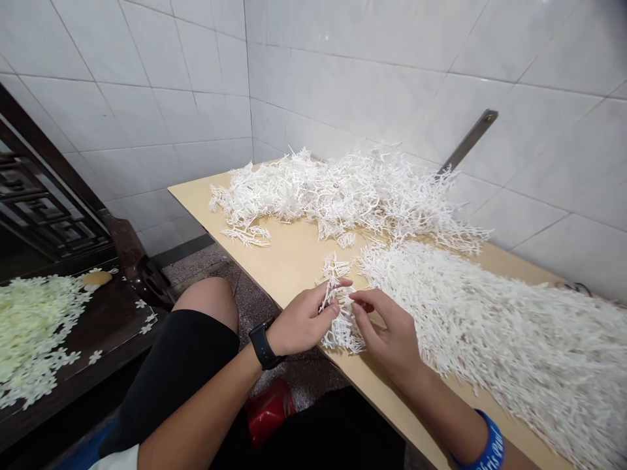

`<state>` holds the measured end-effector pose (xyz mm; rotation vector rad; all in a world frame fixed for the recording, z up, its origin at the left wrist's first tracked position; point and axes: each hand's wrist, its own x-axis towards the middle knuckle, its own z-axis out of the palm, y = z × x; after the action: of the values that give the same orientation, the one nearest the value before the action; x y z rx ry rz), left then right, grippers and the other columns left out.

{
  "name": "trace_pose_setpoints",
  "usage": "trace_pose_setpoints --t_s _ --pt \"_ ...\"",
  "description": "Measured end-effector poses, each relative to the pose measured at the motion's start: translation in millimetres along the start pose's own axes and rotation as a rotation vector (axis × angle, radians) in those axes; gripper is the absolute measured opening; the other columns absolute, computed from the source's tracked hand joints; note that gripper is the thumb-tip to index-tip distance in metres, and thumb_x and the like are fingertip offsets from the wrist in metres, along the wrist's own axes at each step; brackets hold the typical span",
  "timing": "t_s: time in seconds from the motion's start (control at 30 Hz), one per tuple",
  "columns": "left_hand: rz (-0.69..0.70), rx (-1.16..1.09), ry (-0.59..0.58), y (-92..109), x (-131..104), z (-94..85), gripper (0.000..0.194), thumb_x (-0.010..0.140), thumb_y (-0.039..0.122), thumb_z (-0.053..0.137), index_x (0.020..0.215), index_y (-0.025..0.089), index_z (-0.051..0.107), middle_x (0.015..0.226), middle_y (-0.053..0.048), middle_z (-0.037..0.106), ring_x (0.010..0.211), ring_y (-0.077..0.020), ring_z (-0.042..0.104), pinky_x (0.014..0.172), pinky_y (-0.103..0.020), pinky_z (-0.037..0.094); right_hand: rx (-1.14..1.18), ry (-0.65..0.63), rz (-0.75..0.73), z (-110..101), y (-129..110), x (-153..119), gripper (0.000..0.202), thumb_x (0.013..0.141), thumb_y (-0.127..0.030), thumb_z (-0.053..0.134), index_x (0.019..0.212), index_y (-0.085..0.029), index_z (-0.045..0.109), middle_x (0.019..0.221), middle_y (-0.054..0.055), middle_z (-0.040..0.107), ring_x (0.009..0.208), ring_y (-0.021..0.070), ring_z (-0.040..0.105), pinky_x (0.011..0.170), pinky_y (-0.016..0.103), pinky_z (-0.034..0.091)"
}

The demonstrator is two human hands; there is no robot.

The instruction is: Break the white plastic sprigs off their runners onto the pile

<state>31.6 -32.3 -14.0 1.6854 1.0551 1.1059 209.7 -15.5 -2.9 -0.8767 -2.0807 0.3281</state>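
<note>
My left hand [313, 313] is closed around a white branching plastic sprig [337, 266], which sticks out above and below the fingers. Close on its right, my right hand [385, 323] has its thumb and forefinger pinched together at the sprig's edge. What lies between those fingertips is too small to make out. More white strands [343, 333] show under and between both hands, near the table's front edge. Beside my right hand spreads a dense heap of white sprigs [490, 320].
A second pile of white sprigs [343, 189] lies at the back of the wooden table [289, 261]. A metal bar [467, 143] rises behind it against the tiled wall. At left, pale green flower pieces [39, 326] cover a dark bench [105, 326]. A red object [269, 408] is below.
</note>
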Motion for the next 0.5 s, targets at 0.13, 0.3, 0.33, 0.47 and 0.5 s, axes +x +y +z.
trace_pose_setpoints --t_s 0.13,0.3,0.33,0.47,0.5 --pt "0.028 0.107 -0.062 2.5 -1.3 1.6 0.043 0.095 0.023 0.044 0.137 0.020 0.050 0.126 -0.009 0.066 0.116 -0.0239 0.061 0.101 -0.036 0.045 0.042 -0.068 -0.080 0.6 1.5 -1.9 0.015 0.095 -0.018 0.054 0.107 -0.021 0.062 0.086 0.004 0.070 0.075 0.0174 0.064 0.069 0.030 0.052" --pt "0.025 0.316 -0.160 5.7 -2.9 3.4 0.056 0.095 0.024 0.039 0.150 0.018 0.032 0.102 -0.009 0.074 0.090 -0.0261 0.069 0.080 -0.034 0.049 0.060 -0.089 0.014 2.3 2.0 -4.0 0.008 0.092 -0.024 0.062 0.097 -0.018 0.061 0.069 -0.001 0.062 0.059 0.0144 0.056 0.057 0.026 0.046" --pt "0.031 0.351 -0.177 5.5 -3.2 3.5 0.059 0.094 0.024 0.038 0.152 0.017 0.028 0.102 -0.009 0.074 0.087 -0.0265 0.068 0.077 -0.034 0.049 0.062 -0.089 0.035 2.6 2.1 -4.2 0.008 0.091 -0.025 0.063 0.094 -0.018 0.061 0.066 -0.001 0.060 0.057 0.0140 0.054 0.056 0.025 0.045" --pt "0.064 0.421 -0.224 3.4 -3.3 3.4 0.065 0.094 0.023 0.035 0.155 0.016 0.016 0.102 -0.009 0.073 0.085 -0.0258 0.067 0.073 -0.032 0.046 0.084 -0.118 0.099 2.9 1.9 -4.6 0.011 0.089 -0.027 0.064 0.085 -0.018 0.059 0.064 -0.002 0.057 0.055 0.0132 0.051 0.054 0.025 0.041" --pt "0.066 0.428 -0.234 2.9 -3.1 3.3 0.065 0.094 0.024 0.035 0.156 0.016 0.015 0.102 -0.009 0.073 0.084 -0.0254 0.067 0.072 -0.032 0.045 0.092 -0.118 0.117 2.9 1.4 -4.6 0.009 0.089 -0.026 0.063 0.086 -0.018 0.059 0.065 -0.002 0.057 0.056 0.0131 0.051 0.054 0.025 0.040"
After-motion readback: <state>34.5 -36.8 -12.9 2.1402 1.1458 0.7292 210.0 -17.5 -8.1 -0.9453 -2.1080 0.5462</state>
